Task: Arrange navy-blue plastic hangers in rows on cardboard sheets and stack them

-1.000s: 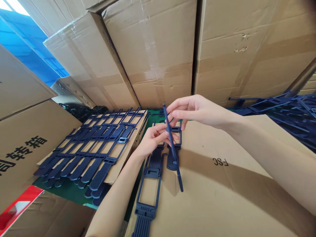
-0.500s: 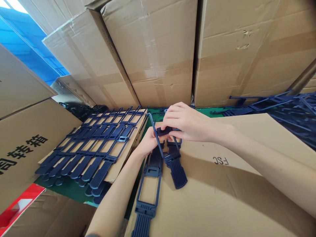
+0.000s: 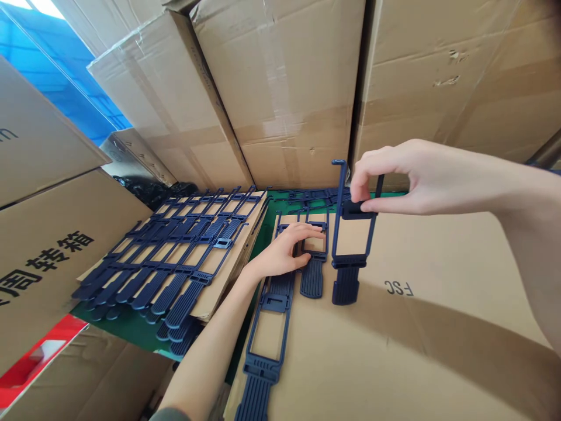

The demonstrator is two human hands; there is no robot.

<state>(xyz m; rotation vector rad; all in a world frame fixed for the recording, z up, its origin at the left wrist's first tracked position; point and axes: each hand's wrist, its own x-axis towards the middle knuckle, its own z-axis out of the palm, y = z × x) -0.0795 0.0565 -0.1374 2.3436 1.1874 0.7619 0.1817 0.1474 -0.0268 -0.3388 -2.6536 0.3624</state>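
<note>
My right hand (image 3: 407,175) pinches a dark blue plastic frame (image 3: 349,260) by its crossbar. The frame hangs upright, its ribbed tongue down near the cardboard. My left hand (image 3: 291,248) has fingers and thumb apart over another dark blue frame (image 3: 312,278), which lies on the cardboard sheet (image 3: 394,345); whether it touches that frame I cannot tell. Left of it, a further frame (image 3: 263,362) lies lengthwise along the sheet's left edge, its upper part partly covered by my left hand.
Several matching frames lie in overlapping rows on a cardboard stack (image 3: 210,304) at the left. More frames (image 3: 307,199) are on the green surface (image 3: 269,217) behind. Large cardboard boxes (image 3: 284,88) wall off the back, and a printed box (image 3: 44,245) stands at far left.
My hands have moved apart. The right hand has carried its frame right and holds it more upright. The left hand has come away from that frame and is over another one.
</note>
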